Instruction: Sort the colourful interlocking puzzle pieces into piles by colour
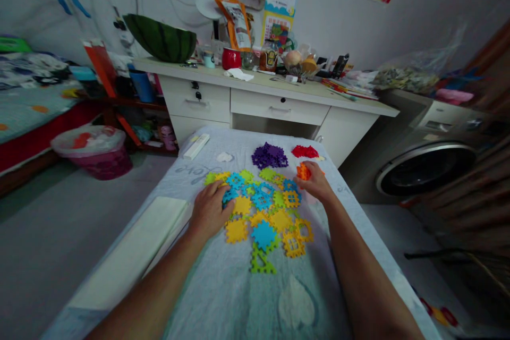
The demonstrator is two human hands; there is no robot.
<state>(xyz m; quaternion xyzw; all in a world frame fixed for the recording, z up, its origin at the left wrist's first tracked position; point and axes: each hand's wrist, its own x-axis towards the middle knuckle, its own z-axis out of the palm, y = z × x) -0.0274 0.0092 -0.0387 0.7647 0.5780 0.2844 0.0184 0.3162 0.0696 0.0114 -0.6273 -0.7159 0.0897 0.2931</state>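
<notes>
- From where I stand: person at a cloth-covered worktop (199, 303), both hands in among toothed plastic pcs.
- L hand (211, 210) on the L edge of the mixed pile (262, 197); fingers bent over blue pcs, thumb apart, down by a yellow pc (242, 205). Grip part-wide; can't tell if any pc is pinched.
- R hand (314, 183) at the orange pcs (303, 171), R of the pile, fingertips right by them. Grip looks narrow, but can't tell if it's got one.
- Mixed pile = green, blue + yellow, approx. mid-worktop, b/w the hands; some pcs w/ window cut-outs, some solid. Green pc w/ a triangular hole (255, 265) at the near end.
- Purple pcs (270, 155) heaped beyond the pile; red pcs (305, 152) just R of those, beyond the orange.
- Far L corner: long white item (196, 147). Near L edge: flat white slab (131, 244), L forearm next to it.
- Behind: white drawer unit (203, 101) w/ watermelon-striped thing (161, 40) + red pot (231, 58) on top. Washing machine (364, 170) to the R.
</notes>
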